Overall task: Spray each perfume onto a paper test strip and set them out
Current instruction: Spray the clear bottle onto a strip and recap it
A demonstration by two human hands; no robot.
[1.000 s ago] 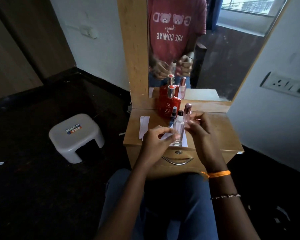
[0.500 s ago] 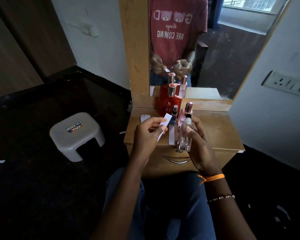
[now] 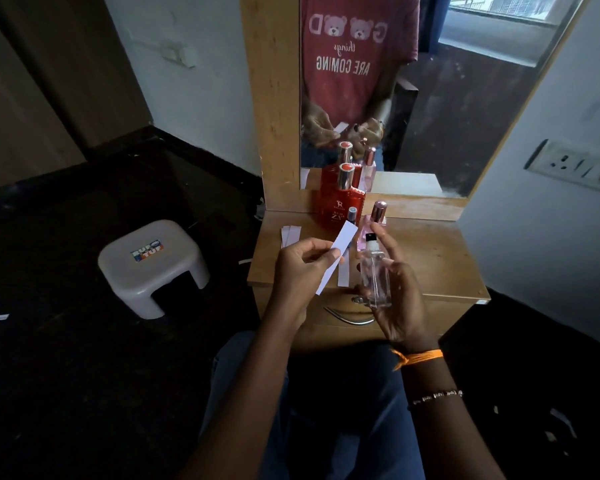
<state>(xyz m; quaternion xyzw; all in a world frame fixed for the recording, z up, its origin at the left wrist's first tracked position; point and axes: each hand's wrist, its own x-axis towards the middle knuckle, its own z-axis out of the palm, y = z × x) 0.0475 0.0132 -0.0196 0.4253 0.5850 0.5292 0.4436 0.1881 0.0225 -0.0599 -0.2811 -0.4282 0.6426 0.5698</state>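
Observation:
My left hand (image 3: 300, 271) pinches a white paper test strip (image 3: 336, 258) that slants up to the right above the wooden dresser top (image 3: 430, 258). My right hand (image 3: 400, 289) grips a clear glass perfume bottle (image 3: 374, 275) upright, with my forefinger resting on its white nozzle, which points toward the strip. At the back stand a red perfume bottle (image 3: 340, 206), a small dark vial (image 3: 352, 215) and a pink perfume bottle (image 3: 376, 216). One strip (image 3: 344, 277) lies flat under my hands. A small stack of spare strips (image 3: 290, 234) lies at the left.
A mirror (image 3: 430, 98) rises behind the bottles. The dresser drawer has a metal handle (image 3: 349, 315). On the dark floor to the left stands a white plastic stool (image 3: 149, 265). A wall socket (image 3: 572, 166) is at the right. Loose paper scraps lie on the floor.
Both hands rose from the dresser top. My right hand lifted the clear bottle and my left hand lifted a strip and turned it toward the nozzle.

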